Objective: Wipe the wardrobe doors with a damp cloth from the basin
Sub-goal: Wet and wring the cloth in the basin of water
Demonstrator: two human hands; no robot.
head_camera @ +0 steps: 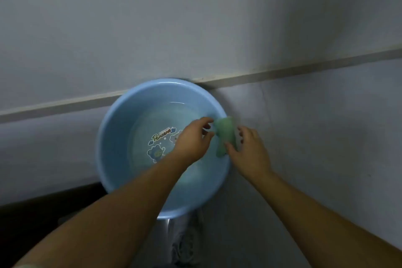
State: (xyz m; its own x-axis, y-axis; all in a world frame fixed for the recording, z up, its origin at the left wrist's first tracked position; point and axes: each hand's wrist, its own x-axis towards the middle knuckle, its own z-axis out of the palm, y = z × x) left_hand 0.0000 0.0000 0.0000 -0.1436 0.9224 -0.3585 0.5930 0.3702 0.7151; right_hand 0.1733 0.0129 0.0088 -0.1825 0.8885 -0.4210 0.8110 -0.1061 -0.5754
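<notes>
Head view looks down on a round blue basin point(111, 128) that sits on the pale floor point(322, 141). Its far rim is tight against a light strip point(282, 70) that runs along the foot of a pale upright surface point(174, 17). Whether that surface is a wall or a wardrobe door cannot be told.

The basin holds shallow clear water point(150, 115), and a cartoon bear print point(159, 146) shows through it on the bottom.

Both bare forearms reach in from the lower edge. A small green cloth point(224, 131) hangs bunched between the two hands, over the basin's right rim and above the water.

The right hand point(252, 152) has its grip closed on the cloth, with the thumb laid across the lower part and the fingers curled behind. The left hand point(191, 142) is over the water, its forefinger and thumb bent toward the cloth's left edge. The picture is too blurred to tell whether that grip pinches the cloth or only reaches it.

Below the basin's near rim a pale laced shoe point(183, 248) shows on the floor. A dark band point(32, 206) lies at the lower left.
</notes>
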